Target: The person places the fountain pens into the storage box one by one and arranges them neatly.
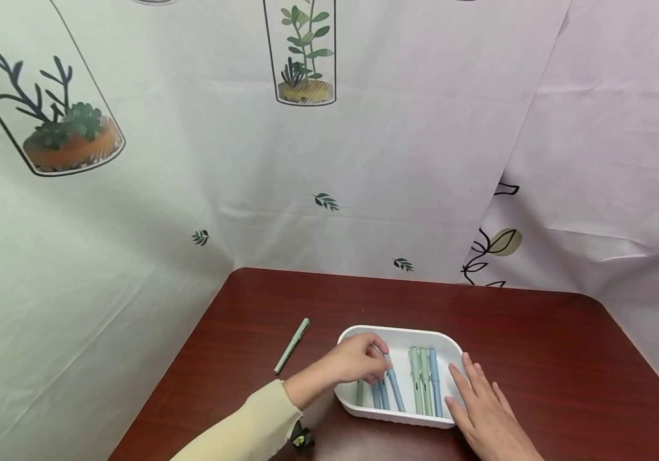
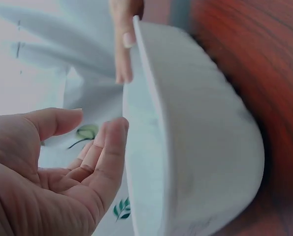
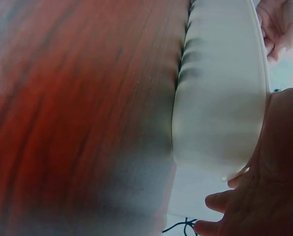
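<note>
A white tray (image 1: 410,419) holds several pens. On its right side lie two green pens (image 1: 425,384) beside a blue pen (image 1: 435,384); on its left side are several blue pens (image 1: 396,389) and a green pen (image 1: 360,393). My left hand (image 1: 359,358) hovers over the left half, covering the upper ends of those pens. In the left wrist view, that left hand (image 2: 82,167) has thumb and fingers apart, with nothing visible between them. My right hand (image 1: 487,410) touches the tray's right end with spread fingers, its thumb near the rim.
Another green pen (image 1: 291,346) lies on the dark red table (image 1: 283,291), left of the tray. A small black object (image 1: 303,438) shows below the left sleeve. Printed white cloth (image 1: 398,160) hangs behind the table and along its sides.
</note>
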Action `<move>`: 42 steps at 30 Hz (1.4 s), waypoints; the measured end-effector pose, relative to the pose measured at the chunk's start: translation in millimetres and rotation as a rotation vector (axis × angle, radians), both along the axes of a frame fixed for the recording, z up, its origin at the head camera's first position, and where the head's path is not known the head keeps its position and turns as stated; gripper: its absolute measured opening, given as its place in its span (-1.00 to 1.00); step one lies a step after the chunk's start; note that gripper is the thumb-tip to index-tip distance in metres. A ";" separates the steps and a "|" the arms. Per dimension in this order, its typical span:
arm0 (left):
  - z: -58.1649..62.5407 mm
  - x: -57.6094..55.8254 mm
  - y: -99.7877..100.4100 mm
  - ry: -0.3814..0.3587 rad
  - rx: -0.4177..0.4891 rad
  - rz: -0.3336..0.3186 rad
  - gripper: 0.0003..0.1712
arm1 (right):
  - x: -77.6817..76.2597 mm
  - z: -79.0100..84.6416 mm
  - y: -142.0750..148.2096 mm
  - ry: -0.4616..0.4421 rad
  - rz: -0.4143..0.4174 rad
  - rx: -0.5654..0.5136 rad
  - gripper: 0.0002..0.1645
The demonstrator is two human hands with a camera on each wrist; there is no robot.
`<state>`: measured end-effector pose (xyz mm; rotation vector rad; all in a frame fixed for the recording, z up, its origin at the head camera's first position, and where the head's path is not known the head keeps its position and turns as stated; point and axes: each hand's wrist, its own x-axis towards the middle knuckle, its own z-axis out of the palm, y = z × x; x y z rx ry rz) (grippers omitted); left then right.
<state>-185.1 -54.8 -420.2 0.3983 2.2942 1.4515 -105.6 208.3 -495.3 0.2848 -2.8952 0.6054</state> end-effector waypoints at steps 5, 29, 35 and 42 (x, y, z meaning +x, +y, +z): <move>7.0 -2.2 -19.0 0.123 -0.090 -0.012 -0.73 | -0.2 -0.2 0.4 -0.001 0.000 0.003 -0.28; 7.8 -6.3 -103.3 0.329 -0.252 0.209 -0.62 | 0.5 -1.0 -0.2 0.012 0.001 0.000 -0.29; 2.8 -5.6 -114.5 0.392 -0.355 0.266 -0.60 | 0.3 -0.3 -0.5 0.007 -0.003 0.003 -0.29; -3.7 -5.0 -123.2 0.430 -0.482 0.300 -0.55 | 0.4 0.0 -0.6 0.026 0.003 -0.004 -0.29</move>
